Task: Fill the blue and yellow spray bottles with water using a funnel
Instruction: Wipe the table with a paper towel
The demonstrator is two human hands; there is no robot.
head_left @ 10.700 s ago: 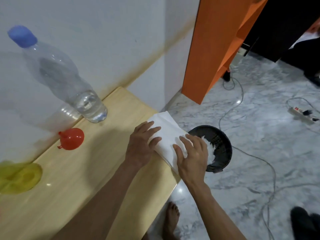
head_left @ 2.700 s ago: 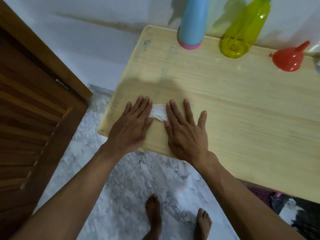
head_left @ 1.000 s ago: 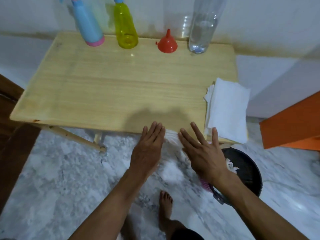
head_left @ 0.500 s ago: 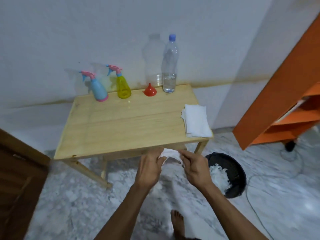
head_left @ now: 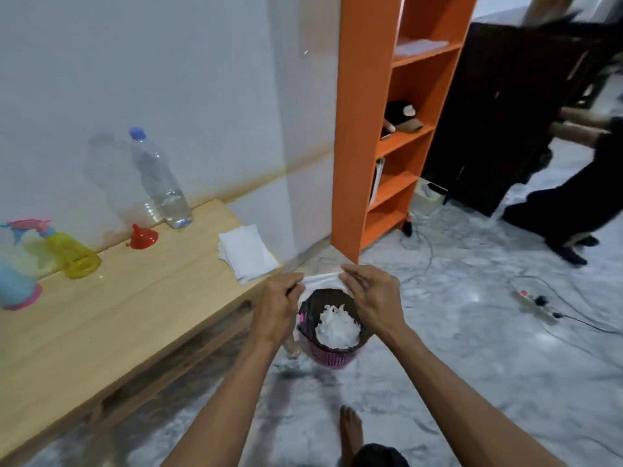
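Observation:
My left hand (head_left: 277,309) and my right hand (head_left: 370,298) each pinch an end of a white tissue (head_left: 320,280), stretched between them above the bin (head_left: 332,348). On the wooden table (head_left: 111,318) at the left, by the wall, stand the blue spray bottle (head_left: 15,283) with a pink base, the yellow spray bottle (head_left: 69,252) with a pink trigger, the red funnel (head_left: 143,236) mouth down, and a clear water bottle (head_left: 160,183) with a blue cap and a little water in it.
A stack of white tissues (head_left: 247,256) lies at the table's right end. The black-lined bin holds crumpled white tissues. An orange shelf (head_left: 387,123) stands behind it. Cables and a power strip (head_left: 536,303) lie on the marble floor. Another person's dark-clad legs (head_left: 566,210) are at far right.
The view has swung right, from the table to the bin. Both hands, with the tissue between them, have moved from the table's front edge to above the bin.

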